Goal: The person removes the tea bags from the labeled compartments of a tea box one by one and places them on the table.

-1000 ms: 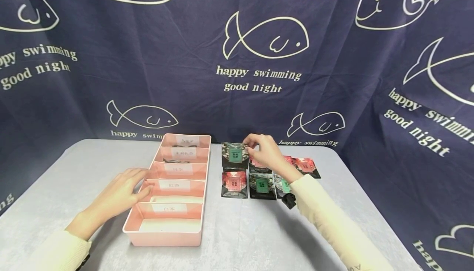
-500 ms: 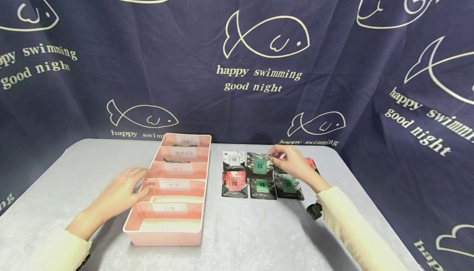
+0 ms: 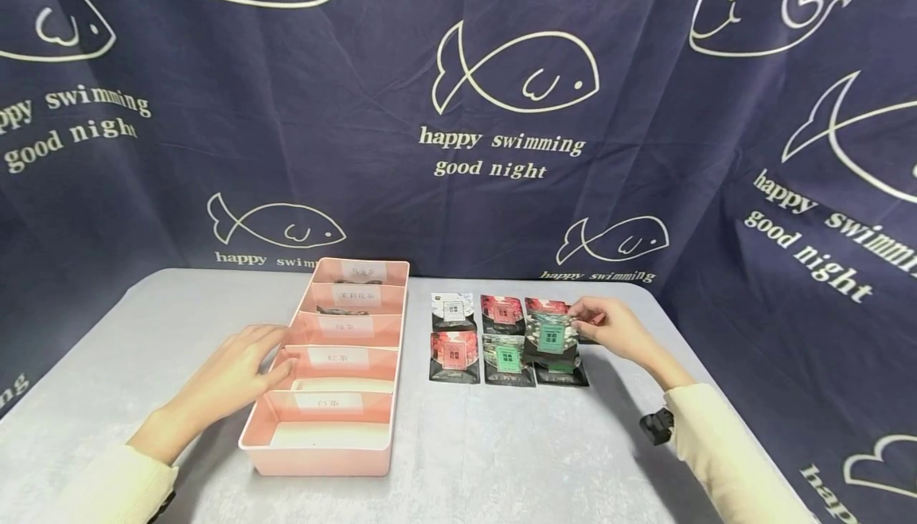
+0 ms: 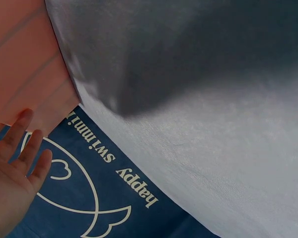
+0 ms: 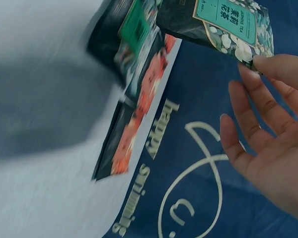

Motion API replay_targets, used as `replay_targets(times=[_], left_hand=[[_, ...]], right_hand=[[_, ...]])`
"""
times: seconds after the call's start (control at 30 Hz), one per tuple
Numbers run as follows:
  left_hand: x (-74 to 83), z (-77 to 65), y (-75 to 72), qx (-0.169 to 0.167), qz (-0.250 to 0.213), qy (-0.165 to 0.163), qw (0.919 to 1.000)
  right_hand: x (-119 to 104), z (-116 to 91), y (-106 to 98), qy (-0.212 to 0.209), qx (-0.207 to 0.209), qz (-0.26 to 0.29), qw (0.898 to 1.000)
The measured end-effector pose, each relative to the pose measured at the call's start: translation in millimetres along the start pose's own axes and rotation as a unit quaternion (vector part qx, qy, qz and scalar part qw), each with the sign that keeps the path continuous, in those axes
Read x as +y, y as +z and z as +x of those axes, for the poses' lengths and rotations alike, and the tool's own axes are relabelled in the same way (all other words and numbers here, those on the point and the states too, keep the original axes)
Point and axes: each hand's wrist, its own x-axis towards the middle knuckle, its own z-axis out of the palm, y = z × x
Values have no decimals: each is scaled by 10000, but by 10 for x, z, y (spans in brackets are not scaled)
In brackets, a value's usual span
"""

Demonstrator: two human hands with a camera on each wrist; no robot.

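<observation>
Between thumb and finger, my right hand [image 3: 612, 329] pinches the corner of a jasmine tea sachet [image 3: 550, 339] with a teal label. In the head view this sachet overlaps the red and green sachets at the right of the group. The right wrist view shows the pinched sachet [image 5: 233, 25] above the others, its "JASMINE TEA" print readable. My left hand [image 3: 239, 361] rests on the left rim of a pink divided box [image 3: 315, 460], fingers fairly straight. The left wrist view shows the left hand [image 4: 15, 173] beside the pink box wall [image 4: 25, 59].
Two rows of tea sachets lie on the grey table: a white one [image 3: 453, 311], red ones [image 3: 454, 355] and green ones [image 3: 509, 358]. Paper labels [image 3: 328, 402] mark the box's compartments; dark packets show in the two rear ones. A dark blue printed curtain [image 3: 501, 213] hangs behind.
My right hand has carried the jasmine tea sachet rightward and a little nearer, from over the white sachet to the right end of the group. The left hand stays at the box.
</observation>
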Motion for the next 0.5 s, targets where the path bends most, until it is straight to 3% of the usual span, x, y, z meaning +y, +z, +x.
replay_targets(times=[0.17, 0.5], left_hand=[[0, -2, 2, -24, -3, -21, 10000], [2, -2, 6, 7, 31, -10, 10000]], right_hand=[[154, -112, -127, 53, 19, -104, 9999], [395, -313, -383, 130, -152, 280, 9994]])
